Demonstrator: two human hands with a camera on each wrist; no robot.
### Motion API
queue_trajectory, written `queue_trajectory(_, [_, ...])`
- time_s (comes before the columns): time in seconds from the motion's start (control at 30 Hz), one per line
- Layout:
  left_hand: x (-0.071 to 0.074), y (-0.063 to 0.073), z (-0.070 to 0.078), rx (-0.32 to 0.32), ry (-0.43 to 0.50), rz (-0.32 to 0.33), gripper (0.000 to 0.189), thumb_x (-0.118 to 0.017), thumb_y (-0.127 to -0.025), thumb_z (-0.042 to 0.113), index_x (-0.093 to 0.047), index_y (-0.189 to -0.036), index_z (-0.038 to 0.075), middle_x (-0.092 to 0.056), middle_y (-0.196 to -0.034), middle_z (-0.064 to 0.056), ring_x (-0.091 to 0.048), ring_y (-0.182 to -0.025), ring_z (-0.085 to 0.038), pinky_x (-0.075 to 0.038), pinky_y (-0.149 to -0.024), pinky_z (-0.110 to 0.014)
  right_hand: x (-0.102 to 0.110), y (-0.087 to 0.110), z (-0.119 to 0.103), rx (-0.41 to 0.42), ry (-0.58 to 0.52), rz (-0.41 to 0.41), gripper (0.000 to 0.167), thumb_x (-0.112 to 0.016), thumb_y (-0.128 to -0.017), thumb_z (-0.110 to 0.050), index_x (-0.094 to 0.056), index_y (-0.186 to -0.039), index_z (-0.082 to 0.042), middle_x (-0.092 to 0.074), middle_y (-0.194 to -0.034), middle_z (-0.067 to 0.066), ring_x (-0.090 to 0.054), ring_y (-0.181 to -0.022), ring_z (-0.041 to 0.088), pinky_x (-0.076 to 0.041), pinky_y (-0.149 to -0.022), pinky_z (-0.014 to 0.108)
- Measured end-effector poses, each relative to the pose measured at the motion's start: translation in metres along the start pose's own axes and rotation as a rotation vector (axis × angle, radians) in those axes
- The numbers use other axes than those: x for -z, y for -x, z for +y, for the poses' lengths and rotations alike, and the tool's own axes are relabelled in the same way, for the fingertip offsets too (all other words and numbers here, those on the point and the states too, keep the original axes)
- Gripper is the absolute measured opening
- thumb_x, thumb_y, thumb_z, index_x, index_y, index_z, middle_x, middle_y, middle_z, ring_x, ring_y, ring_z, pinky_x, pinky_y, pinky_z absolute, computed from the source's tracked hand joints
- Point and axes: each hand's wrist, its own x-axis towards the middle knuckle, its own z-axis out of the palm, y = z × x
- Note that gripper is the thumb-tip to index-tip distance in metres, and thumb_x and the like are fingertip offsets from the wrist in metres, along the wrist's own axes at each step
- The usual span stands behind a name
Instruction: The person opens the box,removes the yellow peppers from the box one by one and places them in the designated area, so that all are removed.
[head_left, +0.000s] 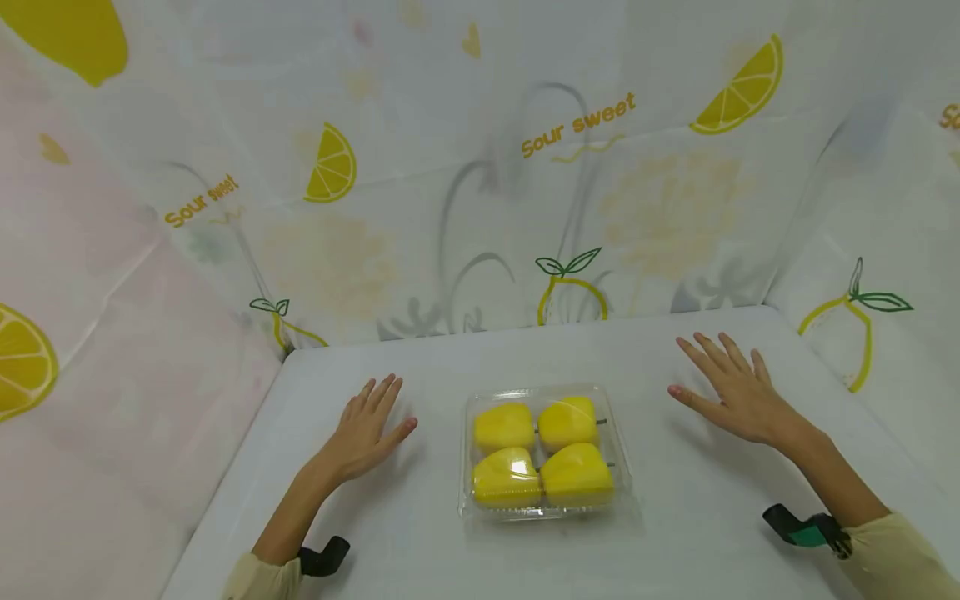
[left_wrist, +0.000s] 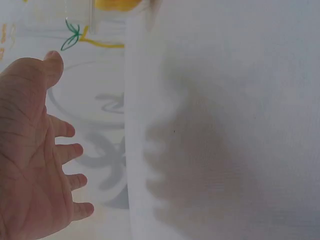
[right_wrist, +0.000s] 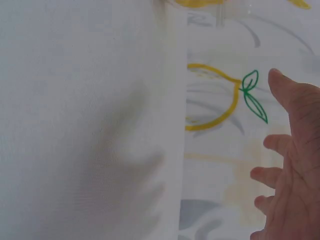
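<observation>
A clear plastic clamshell box (head_left: pixel 540 515) lies on the white table between the two hands. Inside it sit several yellow fruit-like pieces (head_left: pixel 504 479) in two rows, some with dark stems. To the box's left, the left hand (head_left: pixel 367 433) hovers above the table with its fingers extended and thumb apart, holding nothing. On the far right, the right hand (head_left: pixel 738 396) is likewise raised with spread fingers and an empty palm. Each wrist view shows its hand's palm and fingers, with a shadow on the tabletop. Neither hand touches the box.
The white table (head_left: pixel 420 542) meets a curtain (head_left: pixel 480 167) printed with lemons and "Sour sweet" lettering at the back and sides. A black wrist mount (head_left: pixel 326 557) is on the left wrist, and another mount (head_left: pixel 806 531) on the right.
</observation>
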Motion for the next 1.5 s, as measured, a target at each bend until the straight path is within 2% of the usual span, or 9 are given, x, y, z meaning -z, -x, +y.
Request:
queue_trajectory(0.23, [0.001, 0.005, 0.013, -0.032, 0.058, -0.022, 0.08, -0.049, -0.098, 0.057, -0.028, -0.155, 0.006, -0.024, -0.16, -0.012, -0.015, -0.146, -0.039, -0.014, -0.112, -0.062, 0.001, 0.0, -0.01, 0.037, -0.106, -0.017, 0.077, -0.062, -0.096, -0.043, -0.025, -0.156, -0.012, -0.027, -0.154, 0.028, -0.007, -0.144, 0.049, 0.005, -0.105, 0.072])
queue_trajectory(0.37, [0.0, 0.01, 0.019, -0.047, 0.093, -0.028, 0.078, -0.051, -0.097, 0.057, -0.031, -0.154, 0.007, -0.027, -0.159, -0.01, -0.018, -0.145, -0.037, -0.017, -0.111, -0.063, 0.0, 0.001, -0.013, 0.041, -0.143, -0.046, 0.078, -0.064, -0.095, -0.042, -0.026, -0.156, -0.011, -0.028, -0.155, 0.023, -0.012, -0.142, 0.051, -0.002, -0.105, 0.073])
queue_trajectory(0.47, [-0.001, 0.013, 0.023, -0.055, 0.125, -0.036, 0.077, -0.053, -0.096, 0.056, -0.032, -0.154, 0.009, -0.029, -0.158, -0.008, -0.021, -0.144, -0.035, -0.022, -0.109, -0.064, -0.001, 0.001, -0.017, 0.055, -0.164, -0.067, 0.078, -0.065, -0.095, -0.042, -0.027, -0.156, -0.01, -0.03, -0.155, 0.021, -0.019, -0.14, 0.05, -0.012, -0.104, 0.072])
queue_trajectory(0.6, [-0.002, 0.017, 0.027, -0.046, 0.177, -0.069, 0.077, -0.054, -0.096, 0.057, -0.031, -0.155, 0.013, -0.028, -0.158, -0.005, -0.025, -0.143, -0.031, -0.027, -0.108, -0.062, -0.004, 0.004, -0.021, 0.071, -0.178, -0.093, 0.079, -0.065, -0.094, -0.044, -0.028, -0.156, -0.011, -0.033, -0.154, 0.019, -0.028, -0.138, 0.046, -0.024, -0.102, 0.069])
queue_trajectory(0.73, [-0.003, 0.021, 0.033, -0.014, 0.234, -0.12, 0.074, -0.057, -0.096, 0.053, -0.031, -0.155, 0.017, -0.029, -0.157, -0.005, -0.028, -0.142, -0.029, -0.03, -0.107, -0.061, -0.007, 0.009, -0.024, 0.081, -0.203, -0.119, 0.08, -0.066, -0.093, -0.046, -0.029, -0.156, -0.014, -0.033, -0.155, 0.015, -0.03, -0.138, 0.042, -0.027, -0.102, 0.067])
queue_trajectory(0.87, [-0.003, 0.025, 0.038, 0.001, 0.306, -0.16, 0.072, -0.059, -0.095, 0.052, -0.033, -0.154, 0.018, -0.036, -0.152, -0.002, -0.032, -0.14, -0.026, -0.032, -0.106, -0.06, -0.011, 0.012, -0.028, 0.105, -0.22, -0.131, 0.08, -0.068, -0.091, -0.047, -0.031, -0.155, -0.015, -0.036, -0.154, 0.012, -0.033, -0.137, 0.039, -0.029, -0.102, 0.066])
queue_trajectory(1.13, [-0.008, 0.03, 0.047, -0.052, 0.442, -0.198, 0.069, -0.063, -0.095, 0.047, -0.038, -0.149, 0.013, -0.047, -0.141, 0.001, -0.042, -0.13, -0.024, -0.035, -0.104, -0.057, -0.013, 0.018, -0.039, 0.104, -0.211, -0.163, 0.083, -0.069, -0.088, -0.053, -0.033, -0.155, -0.021, -0.053, -0.139, 0.015, -0.049, -0.125, 0.036, -0.041, -0.093, 0.064])
queue_trajectory(1.3, [-0.01, 0.03, 0.052, -0.097, 0.474, -0.225, 0.065, -0.066, -0.094, 0.04, -0.041, -0.145, 0.007, -0.051, -0.138, -0.004, -0.048, -0.124, -0.026, -0.039, -0.101, -0.054, -0.015, 0.021, -0.042, 0.1, -0.239, -0.204, 0.084, -0.07, -0.086, -0.055, -0.032, -0.154, -0.025, -0.054, -0.139, 0.012, -0.051, -0.123, 0.033, -0.043, -0.092, 0.062])
queue_trajectory(1.5, [-0.012, 0.034, 0.054, -0.137, 0.52, -0.248, 0.062, -0.069, -0.094, 0.032, -0.043, -0.143, 0.005, -0.053, -0.136, -0.005, -0.052, -0.121, -0.025, -0.044, -0.098, -0.049, -0.019, 0.023, -0.047, 0.144, -0.267, -0.246, 0.087, -0.072, -0.083, -0.057, -0.031, -0.154, -0.029, -0.056, -0.136, 0.01, -0.053, -0.12, 0.031, -0.043, -0.092, 0.061])
